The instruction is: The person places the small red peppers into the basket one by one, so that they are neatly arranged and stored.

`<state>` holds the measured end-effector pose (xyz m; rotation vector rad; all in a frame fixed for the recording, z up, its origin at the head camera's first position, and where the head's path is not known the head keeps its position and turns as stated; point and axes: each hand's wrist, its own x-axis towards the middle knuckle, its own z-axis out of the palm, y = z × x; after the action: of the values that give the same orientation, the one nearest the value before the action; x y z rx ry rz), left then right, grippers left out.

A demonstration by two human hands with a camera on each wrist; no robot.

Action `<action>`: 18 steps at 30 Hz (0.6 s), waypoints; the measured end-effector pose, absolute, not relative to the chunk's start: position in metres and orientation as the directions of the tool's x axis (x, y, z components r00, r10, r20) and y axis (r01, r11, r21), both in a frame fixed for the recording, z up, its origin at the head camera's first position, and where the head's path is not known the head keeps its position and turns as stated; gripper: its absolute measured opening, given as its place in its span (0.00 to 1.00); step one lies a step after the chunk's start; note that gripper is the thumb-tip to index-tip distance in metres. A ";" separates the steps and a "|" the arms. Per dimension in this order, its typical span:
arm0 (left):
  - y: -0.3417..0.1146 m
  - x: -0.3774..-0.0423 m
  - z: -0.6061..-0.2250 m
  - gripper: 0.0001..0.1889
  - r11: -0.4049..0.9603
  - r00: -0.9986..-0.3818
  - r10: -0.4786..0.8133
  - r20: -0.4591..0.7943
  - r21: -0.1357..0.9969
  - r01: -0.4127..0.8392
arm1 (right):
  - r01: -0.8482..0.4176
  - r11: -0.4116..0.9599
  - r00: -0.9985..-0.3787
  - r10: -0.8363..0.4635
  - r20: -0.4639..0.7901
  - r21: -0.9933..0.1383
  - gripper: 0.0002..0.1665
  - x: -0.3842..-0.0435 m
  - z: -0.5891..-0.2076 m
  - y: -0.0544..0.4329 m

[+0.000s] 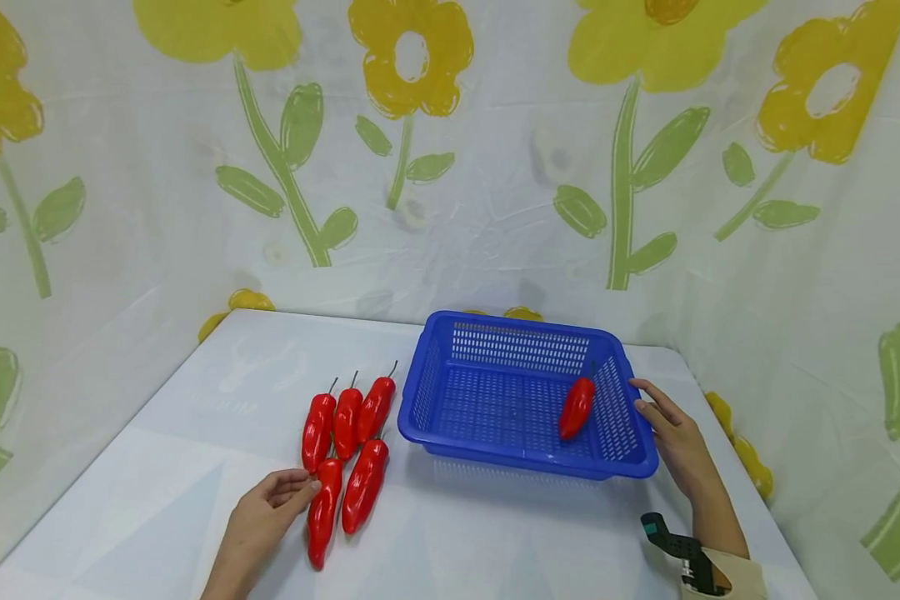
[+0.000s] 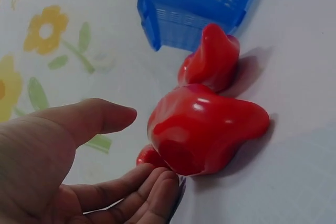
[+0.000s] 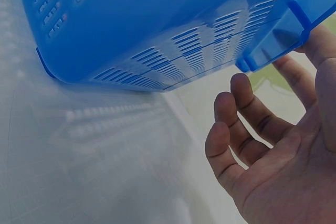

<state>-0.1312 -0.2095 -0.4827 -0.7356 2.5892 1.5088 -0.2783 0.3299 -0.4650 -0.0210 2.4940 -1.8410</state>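
Several red chili peppers lie in a cluster on the white table. My left hand [image 1: 266,517] is at the nearest chili pepper [image 1: 324,512], thumb and fingers spread at its stem end. In the left wrist view a gap shows between the thumb [image 2: 113,116] and that pepper [image 2: 210,124], while the fingertips are right at its lower side. A blue plastic basket [image 1: 487,454] stands right of the cluster, with one chili pepper [image 1: 577,408] inside near its right wall. My right hand [image 1: 678,442] holds the basket's right rim between thumb and forefinger; its other fingers are loosely bent below.
A white curtain [image 1: 480,258] printed with yellow flowers hangs behind and on both sides of the table [image 1: 157,467]. A black strap device [image 1: 682,550] sits on the right wrist beside a beige sleeve [image 1: 735,575].
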 end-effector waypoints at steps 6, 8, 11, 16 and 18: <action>-0.207 -0.132 -0.482 0.36 0.482 -0.888 -0.383 -0.256 0.764 -0.429 | 0.026 0.320 -0.999 -0.031 -0.038 -0.947 0.37 -0.278 -0.466 0.330; -0.205 -0.132 -0.481 0.36 0.500 -0.893 -0.372 -0.253 0.756 -0.423 | 0.027 0.323 -0.999 -0.031 -0.039 -0.946 0.38 -0.278 -0.466 0.330; -0.202 -0.132 -0.480 0.39 0.529 -0.902 -0.354 -0.248 0.742 -0.412 | 0.019 0.313 -0.999 -0.032 -0.030 -0.949 0.37 -0.278 -0.465 0.330; -0.201 -0.132 -0.480 0.44 0.559 -0.908 -0.338 -0.246 0.724 -0.404 | 0.008 0.302 -0.999 -0.032 -0.019 -0.953 0.36 -0.278 -0.465 0.330; -0.203 -0.132 -0.480 0.45 0.555 -0.906 -0.337 -0.256 0.723 -0.411 | 0.013 0.302 -0.999 -0.029 -0.023 -0.953 0.37 -0.278 -0.465 0.329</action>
<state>-0.1317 -0.2032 -0.4798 -0.6491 2.6919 1.2877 -0.2779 0.3292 -0.4648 -0.0156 2.5060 -1.8348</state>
